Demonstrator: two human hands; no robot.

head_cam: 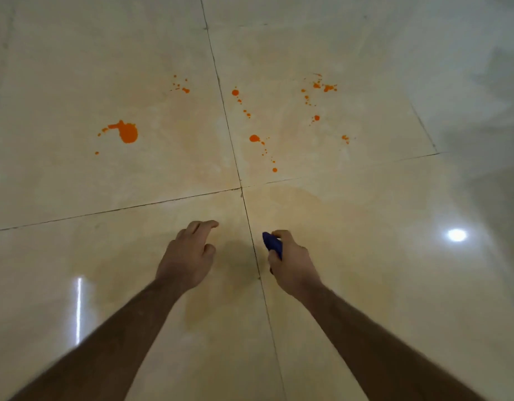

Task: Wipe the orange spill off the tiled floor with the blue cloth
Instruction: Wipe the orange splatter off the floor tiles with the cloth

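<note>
Tiled floor (366, 285): pale glossy tiles, four meeting at a grout cross just ahead of the hands. Ceiling-light glare noted on the near tiles.

Orange spill (127, 132): untouched. Largest blot on the far-left tile, well in from the grout lines. Smaller drops trailing down the far-right tile close beside the centre grout line, the lowest near the cross. Further specks towards the far edge of both far tiles and out towards the right edge of the far-right tile.

Right hand (290, 263): fingers curled round the blue cloth (272, 245), bunched small, only one end showing past the knuckles. Held over the near-right tile just beside the centre grout line, well short of every drop.

Left hand (189, 256): holding nothing, fingers loosely bent, over the near-left tile. Contact with the floor cannot be judged at this angle; probably hovering.

Step in hand, as judged: carrying the cloth forward to the first drops. No wiping done yet.

Recommended: open the cloth out flat under the palm before contact, since a tight wad smears. Start at the outer specks and draw inward towards the large blot. Turn to a clean face between passes. Finish along the grout lines, where liquid is likely to settle.
</note>
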